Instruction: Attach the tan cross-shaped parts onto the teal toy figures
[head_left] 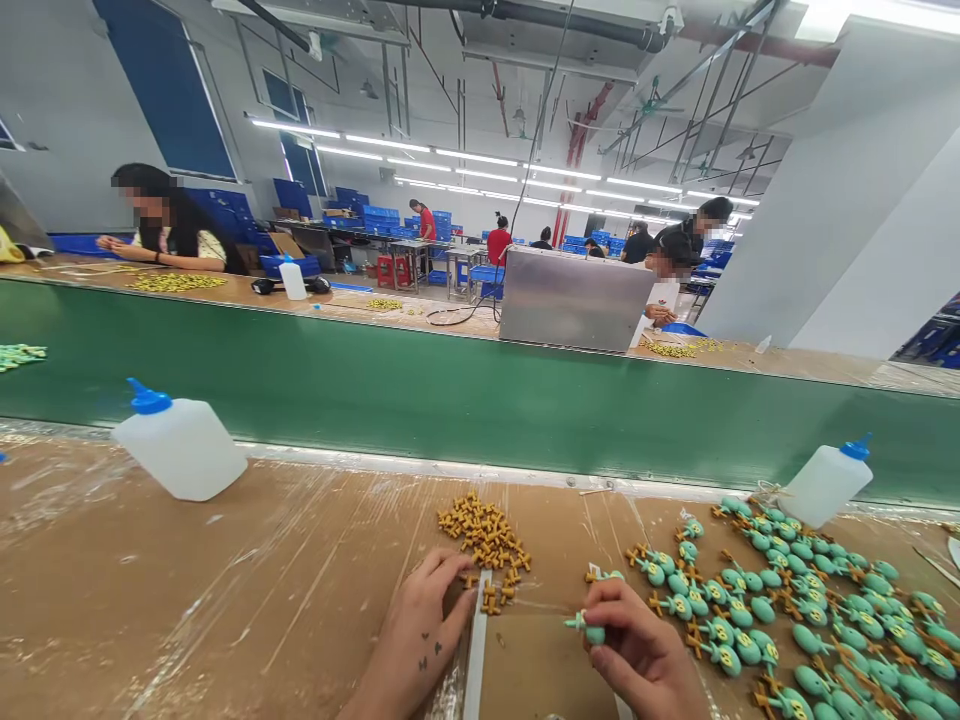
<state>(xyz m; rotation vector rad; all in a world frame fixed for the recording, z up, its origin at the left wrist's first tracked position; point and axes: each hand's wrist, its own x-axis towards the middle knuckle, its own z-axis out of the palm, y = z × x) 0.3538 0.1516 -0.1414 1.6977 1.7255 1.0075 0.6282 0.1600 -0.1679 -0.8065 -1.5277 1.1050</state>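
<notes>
The right hand (637, 650) pinches a small, rounded teal piece (592, 630) between thumb and fingers, holding it with its narrow end pointing left, toward the left hand (420, 630). The left hand, with small dark tattoo marks on its back, is curled, its fingertips against a narrow white strip (476, 640) on the tabletop; whether it grips the strip cannot be told. Above and between the hands sits a loose pile of small mustard-yellow cross-shaped plastic pieces (487, 540), with a few stray ones beside the left fingertips. To the right of the right hand, dozens of rounded teal pieces joined to brown cross-shaped parts (787, 610) lie spread in a wide cluster. The tabletop (225, 590) is brown cardboard under clear plastic film. Two white plastic squeeze bottles with blue caps stand tilted near its far edge, one at left (180, 445) and one at right (829, 485). Beyond them runs a wide green conveyor belt (450, 400). Across the belt, a seated worker (169, 225) has both hands near a scattered patch of yellow pieces (176, 282), and a dull steel box (574, 298) stands on the far bench. Blue plastic crates (375, 215) are stacked farther back under long ceiling lights.
</notes>
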